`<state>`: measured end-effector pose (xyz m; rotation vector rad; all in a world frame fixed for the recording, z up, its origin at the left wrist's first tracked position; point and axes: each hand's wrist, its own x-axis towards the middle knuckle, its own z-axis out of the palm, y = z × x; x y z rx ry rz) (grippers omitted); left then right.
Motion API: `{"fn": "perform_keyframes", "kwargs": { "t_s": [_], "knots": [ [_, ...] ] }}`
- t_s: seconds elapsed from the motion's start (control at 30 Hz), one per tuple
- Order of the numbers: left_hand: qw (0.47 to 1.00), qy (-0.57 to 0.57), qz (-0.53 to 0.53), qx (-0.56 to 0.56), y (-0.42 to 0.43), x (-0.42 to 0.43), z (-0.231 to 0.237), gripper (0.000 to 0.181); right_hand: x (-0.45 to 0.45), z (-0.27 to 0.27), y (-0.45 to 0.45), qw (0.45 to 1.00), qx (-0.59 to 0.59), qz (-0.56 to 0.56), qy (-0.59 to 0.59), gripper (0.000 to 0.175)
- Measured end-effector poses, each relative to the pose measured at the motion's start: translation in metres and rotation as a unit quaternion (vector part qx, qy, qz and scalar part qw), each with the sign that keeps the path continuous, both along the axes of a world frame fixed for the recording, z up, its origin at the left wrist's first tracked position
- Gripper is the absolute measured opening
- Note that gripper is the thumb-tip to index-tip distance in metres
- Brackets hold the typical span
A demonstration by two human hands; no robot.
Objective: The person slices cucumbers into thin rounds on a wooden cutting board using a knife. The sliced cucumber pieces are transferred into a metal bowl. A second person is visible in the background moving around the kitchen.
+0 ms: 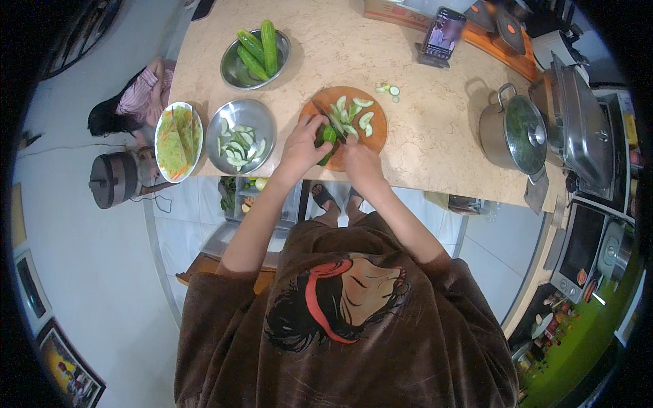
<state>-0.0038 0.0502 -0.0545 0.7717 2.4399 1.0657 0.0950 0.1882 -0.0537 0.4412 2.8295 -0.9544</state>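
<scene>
On a round wooden cutting board (377, 137), my left hand (305, 145) holds down a piece of dark green cucumber (326, 144). My right hand (363, 162) grips a kitchen knife (329, 115), whose blade lies along the cucumber and points away from me. Several pale cucumber slices (365, 120) are scattered on the board to the right of the blade. The knife's handle is hidden inside my right hand. Left of the board, a steel bowl (217, 115) contains more cut slices (239, 145).
Whole cucumbers (269, 48) fill another steel bowl (224, 69). A white oval dish (200, 137) carries shredded vegetables. Cucumber ends (394, 91) lie beyond the board. A phone (445, 35) stands behind; a lidded pot (492, 135) is at right. Another person (140, 97) sits left.
</scene>
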Motion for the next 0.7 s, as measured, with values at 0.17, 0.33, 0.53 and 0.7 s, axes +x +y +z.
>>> {"fn": "perform_keyframes", "kwargs": {
  "t_s": [0.17,0.33,0.53,0.7],
  "knots": [
    [1.000,0.003,0.004,0.016,-0.002,-0.001,-0.005,0.041,-0.003,-0.004,0.005,0.998,-0.041,-0.049,0.012,0.022],
    [1.000,0.006,0.005,0.013,-0.003,-0.002,-0.008,0.040,0.006,0.024,-0.002,1.000,-0.017,-0.010,-0.018,0.016],
    [1.000,0.011,0.000,0.018,-0.001,-0.001,-0.008,0.041,-0.004,-0.006,-0.006,1.000,0.014,-0.001,-0.002,0.019],
    [1.000,0.008,0.006,0.013,-0.004,0.000,-0.003,0.039,-0.009,-0.001,-0.003,0.999,-0.040,-0.036,-0.003,0.020]
  ]
}}
